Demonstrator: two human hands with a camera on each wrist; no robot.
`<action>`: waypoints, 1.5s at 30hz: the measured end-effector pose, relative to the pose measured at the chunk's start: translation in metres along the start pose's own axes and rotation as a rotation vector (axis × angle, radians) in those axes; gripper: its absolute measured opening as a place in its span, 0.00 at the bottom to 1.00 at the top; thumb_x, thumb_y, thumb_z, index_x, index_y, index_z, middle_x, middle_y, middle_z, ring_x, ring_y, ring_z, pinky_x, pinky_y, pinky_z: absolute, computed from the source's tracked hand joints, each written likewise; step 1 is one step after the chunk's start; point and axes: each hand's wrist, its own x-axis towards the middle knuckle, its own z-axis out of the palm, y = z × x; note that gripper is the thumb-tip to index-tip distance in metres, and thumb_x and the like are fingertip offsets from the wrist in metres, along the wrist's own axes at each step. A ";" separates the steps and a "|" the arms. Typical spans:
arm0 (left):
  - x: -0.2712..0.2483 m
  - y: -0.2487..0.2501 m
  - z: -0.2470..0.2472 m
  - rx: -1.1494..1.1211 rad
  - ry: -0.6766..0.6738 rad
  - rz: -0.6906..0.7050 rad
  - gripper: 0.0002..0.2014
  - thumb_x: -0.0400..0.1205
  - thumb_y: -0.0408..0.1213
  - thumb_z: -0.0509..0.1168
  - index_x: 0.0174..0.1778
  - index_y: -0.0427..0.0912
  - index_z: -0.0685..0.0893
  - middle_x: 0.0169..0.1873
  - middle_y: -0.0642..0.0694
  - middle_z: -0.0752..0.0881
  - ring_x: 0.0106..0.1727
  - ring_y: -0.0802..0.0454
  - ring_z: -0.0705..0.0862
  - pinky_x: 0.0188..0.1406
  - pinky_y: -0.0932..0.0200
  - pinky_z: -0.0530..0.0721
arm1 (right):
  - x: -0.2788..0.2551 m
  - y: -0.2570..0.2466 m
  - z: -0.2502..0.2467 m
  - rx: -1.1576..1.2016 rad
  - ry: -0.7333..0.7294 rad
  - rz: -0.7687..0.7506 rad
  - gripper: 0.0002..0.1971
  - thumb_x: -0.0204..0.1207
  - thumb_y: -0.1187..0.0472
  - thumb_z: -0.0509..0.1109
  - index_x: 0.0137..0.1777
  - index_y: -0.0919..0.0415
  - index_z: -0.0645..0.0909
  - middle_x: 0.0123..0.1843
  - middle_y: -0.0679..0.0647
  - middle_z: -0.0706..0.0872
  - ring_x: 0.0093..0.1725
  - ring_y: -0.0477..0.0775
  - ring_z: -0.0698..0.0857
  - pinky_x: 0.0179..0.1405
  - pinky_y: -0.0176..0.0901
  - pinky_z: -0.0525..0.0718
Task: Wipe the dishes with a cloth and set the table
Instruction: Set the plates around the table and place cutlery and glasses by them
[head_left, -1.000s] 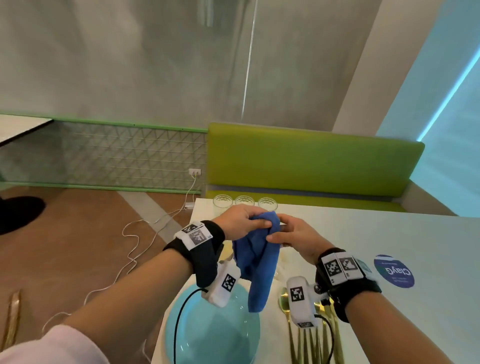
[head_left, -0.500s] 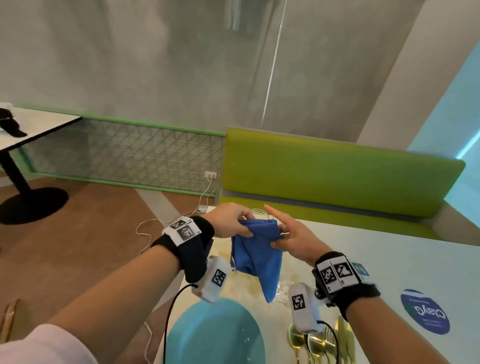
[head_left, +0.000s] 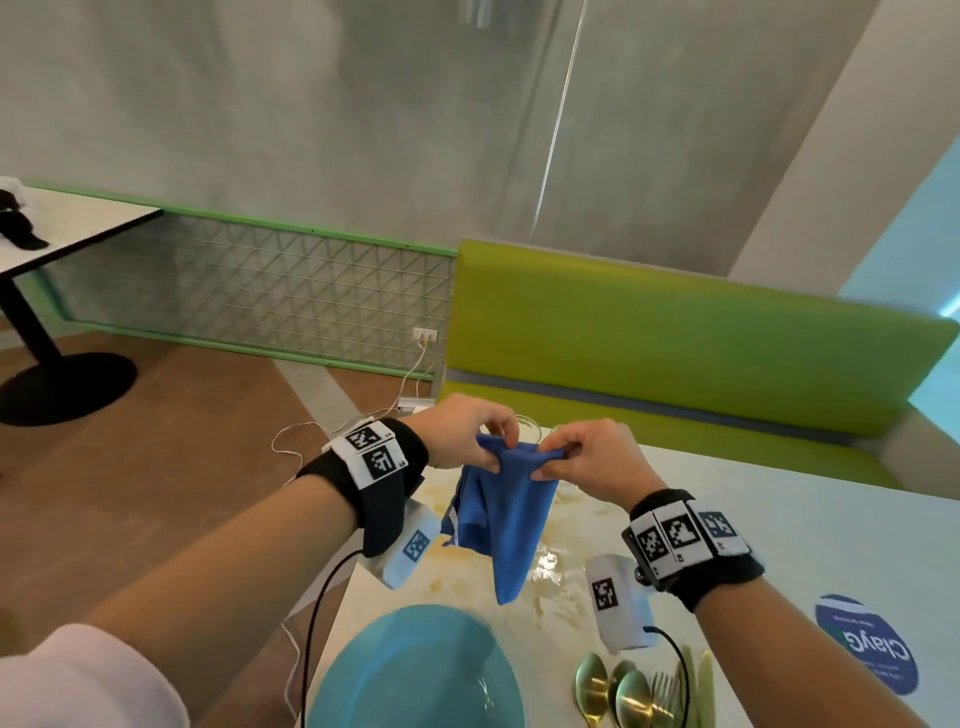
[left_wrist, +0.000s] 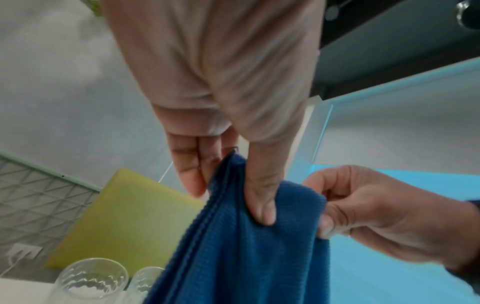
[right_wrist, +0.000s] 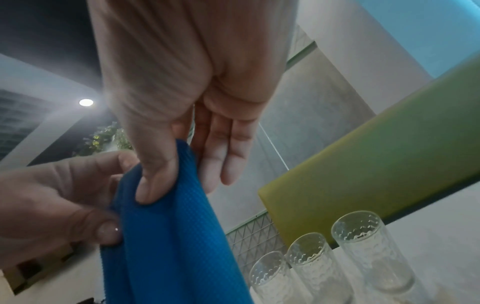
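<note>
Here, both hands pinch the cloth (head_left: 501, 512).
Left hand (head_left: 462, 431) and right hand (head_left: 587, 457) grip its top edge; plate (head_left: 415, 670) lies below them.

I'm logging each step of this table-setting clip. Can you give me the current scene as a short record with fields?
cloth: blue cloth, held up over the table, hanging down
left hand: pinches the cloth's top edge
right hand: pinches the top edge beside it
plate: teal plate, near edge, untouched
cutlery: gold spoons, right of plate
glasses: three glasses, upright, far side
</note>
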 end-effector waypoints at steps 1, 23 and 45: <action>0.002 0.001 0.000 0.028 -0.013 0.003 0.11 0.74 0.31 0.72 0.52 0.42 0.85 0.45 0.54 0.79 0.45 0.58 0.75 0.44 0.69 0.68 | 0.000 0.000 -0.001 -0.028 -0.007 0.003 0.09 0.58 0.61 0.83 0.39 0.58 0.90 0.22 0.39 0.80 0.24 0.29 0.78 0.25 0.21 0.73; -0.020 -0.091 0.012 -0.052 0.143 -0.246 0.20 0.74 0.18 0.54 0.58 0.39 0.78 0.49 0.35 0.84 0.52 0.40 0.81 0.48 0.55 0.76 | 0.046 -0.047 0.097 -0.201 -0.179 -0.107 0.16 0.66 0.59 0.75 0.56 0.56 0.85 0.46 0.57 0.90 0.43 0.54 0.82 0.34 0.39 0.67; -0.050 -0.153 0.091 -0.116 -0.357 -0.488 0.20 0.77 0.22 0.56 0.62 0.39 0.83 0.61 0.42 0.85 0.63 0.46 0.81 0.55 0.59 0.77 | 0.028 0.001 0.196 -0.112 -0.748 0.046 0.13 0.68 0.52 0.76 0.43 0.59 0.80 0.41 0.54 0.77 0.43 0.51 0.76 0.40 0.45 0.75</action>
